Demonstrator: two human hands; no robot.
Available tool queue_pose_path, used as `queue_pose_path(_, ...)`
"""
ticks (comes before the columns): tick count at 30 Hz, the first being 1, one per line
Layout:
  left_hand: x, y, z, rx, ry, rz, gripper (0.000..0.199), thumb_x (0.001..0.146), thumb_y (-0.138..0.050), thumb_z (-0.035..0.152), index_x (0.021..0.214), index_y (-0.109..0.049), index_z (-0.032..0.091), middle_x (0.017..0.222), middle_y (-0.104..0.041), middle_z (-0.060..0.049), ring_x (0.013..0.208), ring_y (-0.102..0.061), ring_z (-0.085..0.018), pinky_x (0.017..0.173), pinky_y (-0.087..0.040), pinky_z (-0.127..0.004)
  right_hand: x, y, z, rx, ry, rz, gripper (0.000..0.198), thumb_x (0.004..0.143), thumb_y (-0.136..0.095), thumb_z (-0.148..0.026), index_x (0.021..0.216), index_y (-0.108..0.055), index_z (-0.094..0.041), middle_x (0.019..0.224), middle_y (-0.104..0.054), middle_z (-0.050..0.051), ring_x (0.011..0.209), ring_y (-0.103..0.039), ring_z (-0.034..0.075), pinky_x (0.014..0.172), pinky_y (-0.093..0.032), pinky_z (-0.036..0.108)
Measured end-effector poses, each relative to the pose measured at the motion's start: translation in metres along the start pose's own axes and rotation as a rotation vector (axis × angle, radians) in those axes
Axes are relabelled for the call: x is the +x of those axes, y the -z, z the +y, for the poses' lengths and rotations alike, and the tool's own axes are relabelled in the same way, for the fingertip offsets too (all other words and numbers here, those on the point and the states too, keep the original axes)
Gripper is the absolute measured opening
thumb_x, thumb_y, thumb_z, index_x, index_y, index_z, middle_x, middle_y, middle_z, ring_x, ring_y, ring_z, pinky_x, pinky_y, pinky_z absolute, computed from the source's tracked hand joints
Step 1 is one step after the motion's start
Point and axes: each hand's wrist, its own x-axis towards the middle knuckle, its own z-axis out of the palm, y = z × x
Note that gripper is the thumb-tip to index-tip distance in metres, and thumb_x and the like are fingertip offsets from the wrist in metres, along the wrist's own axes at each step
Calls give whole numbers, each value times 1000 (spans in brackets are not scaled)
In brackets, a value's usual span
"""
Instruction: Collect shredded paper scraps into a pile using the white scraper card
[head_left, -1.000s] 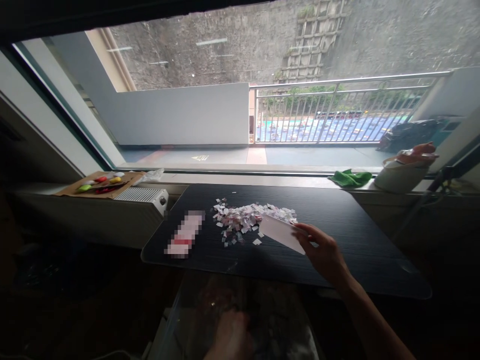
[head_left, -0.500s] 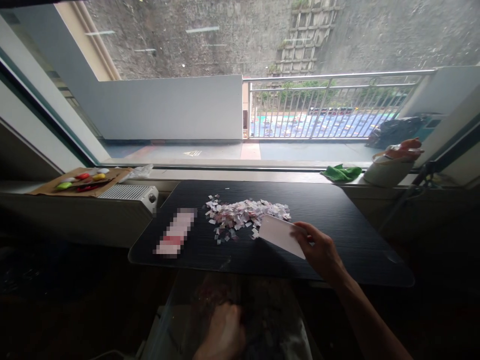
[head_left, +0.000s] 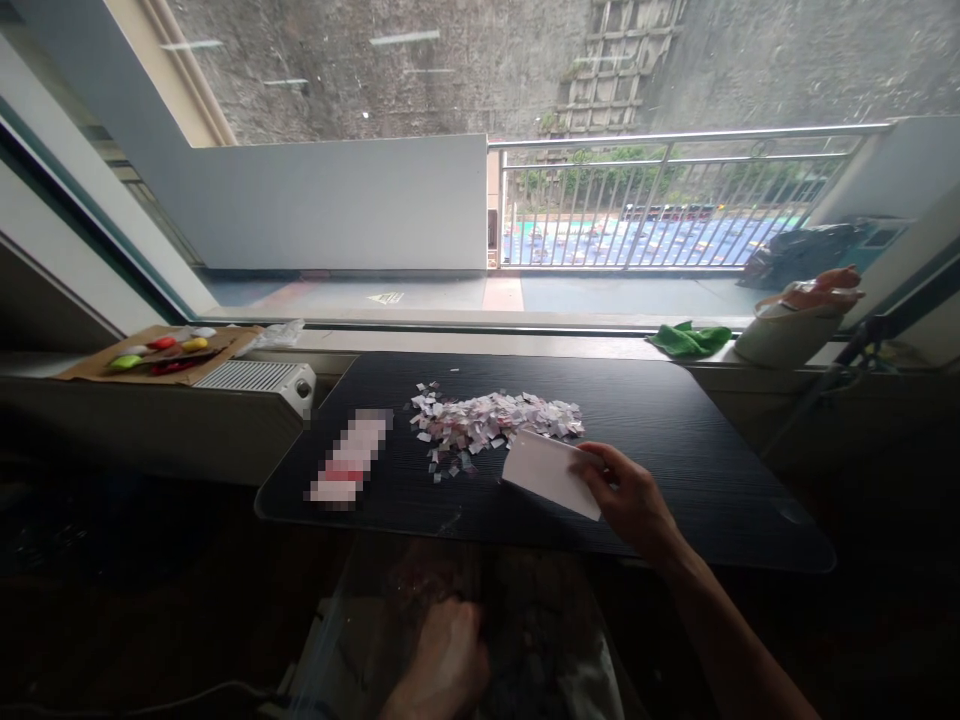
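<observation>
My right hand [head_left: 626, 495] pinches the right end of a white card [head_left: 544, 470], held at a slant just above the table. The card's far edge meets the near right side of a loose pile of small cut paper pieces [head_left: 487, 420]. Below the table's front edge, my left hand [head_left: 446, 650] is closed in a fist on what looks like a clear plastic bag [head_left: 600, 650]. Its fingertips are hidden, and the bag is dim, with faint bits showing inside.
The black table [head_left: 660, 410] has rounded corners. A pixelated pink and red strip [head_left: 349, 460] lies on its left. Along the window sill are a green cloth [head_left: 690, 340], a pale container [head_left: 787, 335] and cardboard [head_left: 90, 368] bearing coloured items. A radiator [head_left: 259, 380] stands at left.
My right hand has moved the card slightly left, and its face is tilted differently against the paper pile. My left hand stays closed in nearly the same place. The view has shifted slightly.
</observation>
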Motion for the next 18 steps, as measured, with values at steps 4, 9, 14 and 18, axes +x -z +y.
queue_pose_path(4, 0, -1, 0, -12, -24, 20, 33, 71, -40, 9, 92, -65, 13, 93, -64, -11, 91, -57, -21, 75, -39, -27, 1, -2, 5, 29, -71, 36, 35, 76, -51, -40, 100, -62, -18, 76, -66, 5, 61, -58, 16, 56, -47, 27)
queue_pose_path(9, 1, -1, 3, -7, -28, 26, 34, 69, -38, 8, 88, -66, 13, 92, -64, -11, 89, -57, -20, 75, -40, -27, -8, -18, 2, 143, -110, -76, 33, 73, -53, -38, 97, -63, -17, 76, -66, 5, 63, -58, 17, 56, -47, 26)
queue_pose_path(14, -1, 2, 6, -6, -32, 7, 32, 70, -39, 9, 88, -66, 10, 92, -65, -14, 89, -58, -22, 76, -41, -29, -7, -27, -7, 228, -124, -112, 35, 73, -52, -38, 97, -62, -15, 76, -65, 4, 64, -57, 16, 57, -45, 25)
queue_pose_path(18, -2, 1, 6, -22, -32, 31, 33, 71, -40, 10, 90, -66, 11, 95, -64, -14, 92, -57, -25, 79, -42, -32, 8, -30, -7, 183, -133, -41, 36, 74, -50, -37, 99, -61, -13, 76, -64, 5, 65, -55, 16, 58, -44, 26)
